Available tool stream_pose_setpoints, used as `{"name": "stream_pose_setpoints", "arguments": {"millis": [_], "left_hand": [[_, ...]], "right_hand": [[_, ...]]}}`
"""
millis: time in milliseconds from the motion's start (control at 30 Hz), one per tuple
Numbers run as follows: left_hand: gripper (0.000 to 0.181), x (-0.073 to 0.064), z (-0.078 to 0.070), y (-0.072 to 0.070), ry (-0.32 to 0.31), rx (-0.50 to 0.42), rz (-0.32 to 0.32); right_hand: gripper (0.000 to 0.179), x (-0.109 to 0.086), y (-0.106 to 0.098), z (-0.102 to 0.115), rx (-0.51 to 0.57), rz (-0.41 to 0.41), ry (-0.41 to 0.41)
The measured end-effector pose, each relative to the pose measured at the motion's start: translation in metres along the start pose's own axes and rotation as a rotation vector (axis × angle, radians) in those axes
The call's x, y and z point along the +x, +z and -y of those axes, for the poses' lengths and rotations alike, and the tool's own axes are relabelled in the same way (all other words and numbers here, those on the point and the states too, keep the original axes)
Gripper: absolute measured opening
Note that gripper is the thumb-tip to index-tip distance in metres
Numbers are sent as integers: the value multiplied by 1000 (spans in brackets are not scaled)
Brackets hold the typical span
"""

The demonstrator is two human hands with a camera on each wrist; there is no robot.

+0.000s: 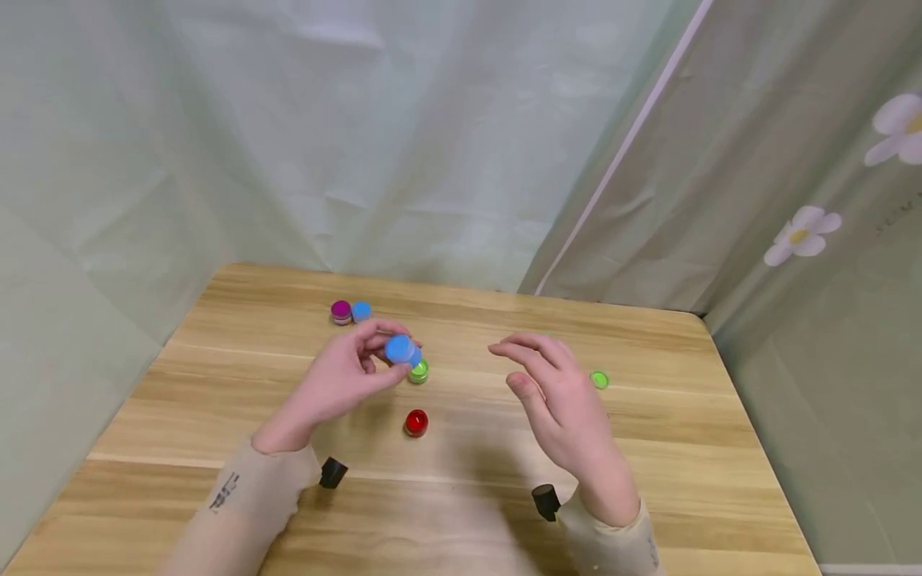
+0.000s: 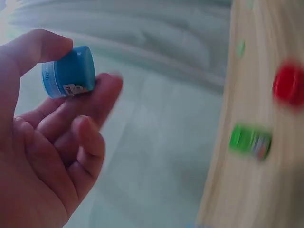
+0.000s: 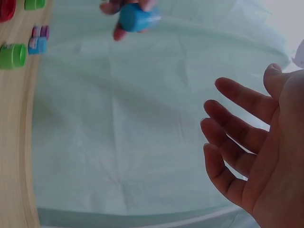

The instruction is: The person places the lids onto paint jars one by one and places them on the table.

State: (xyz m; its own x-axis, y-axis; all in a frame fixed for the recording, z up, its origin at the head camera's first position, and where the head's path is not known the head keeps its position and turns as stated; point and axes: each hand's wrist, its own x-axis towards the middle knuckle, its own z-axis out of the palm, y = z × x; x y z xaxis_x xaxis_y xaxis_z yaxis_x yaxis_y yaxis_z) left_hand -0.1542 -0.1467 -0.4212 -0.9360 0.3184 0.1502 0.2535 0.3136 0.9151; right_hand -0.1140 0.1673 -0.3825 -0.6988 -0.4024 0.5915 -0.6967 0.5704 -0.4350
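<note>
My left hand (image 1: 351, 364) pinches a small blue jar (image 1: 402, 350) between thumb and fingers, above the table. The left wrist view shows that blue jar (image 2: 73, 71) tilted on its side, with a label strip round it. Just beyond it stands a green jar (image 1: 418, 372), and a red jar (image 1: 416, 423) is nearer to me. My right hand (image 1: 569, 400) hovers over the right part of the table, fingers loosely bent and apart. Nothing is in its grasp in the right wrist view, where the palm (image 3: 280, 156) shows.
A purple-topped jar (image 1: 342, 312) and another blue-topped jar (image 1: 362, 311) stand side by side towards the back left of the wooden table (image 1: 252, 336). A small round green piece (image 1: 599, 380) lies right of my right hand. Pale curtains (image 1: 403, 144) hang behind the table.
</note>
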Motion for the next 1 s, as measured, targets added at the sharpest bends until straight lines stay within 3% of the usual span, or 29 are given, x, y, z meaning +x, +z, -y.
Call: {"name": "stream_pose_setpoints", "arguments": {"millis": [133,300,567,767,1000], "left_hand": [[34,14,16,-23,-30,175,-74],[36,35,40,-37,-55,248,-93],[44,70,70,-37,-113,467,-79],[37,88,76,-33,-129,658,-44],[34,98,78,-29,-168,746,10]], "right_hand": [[40,-4,-4,-8,-14,12,9],[34,-7,-6,-16,-41,36,12],[26,-11,-8,-22,-59,61,7],[24,-14,-8,-23,-80,99,25],[24,-16,-7,-23,-79,130,11]]}}
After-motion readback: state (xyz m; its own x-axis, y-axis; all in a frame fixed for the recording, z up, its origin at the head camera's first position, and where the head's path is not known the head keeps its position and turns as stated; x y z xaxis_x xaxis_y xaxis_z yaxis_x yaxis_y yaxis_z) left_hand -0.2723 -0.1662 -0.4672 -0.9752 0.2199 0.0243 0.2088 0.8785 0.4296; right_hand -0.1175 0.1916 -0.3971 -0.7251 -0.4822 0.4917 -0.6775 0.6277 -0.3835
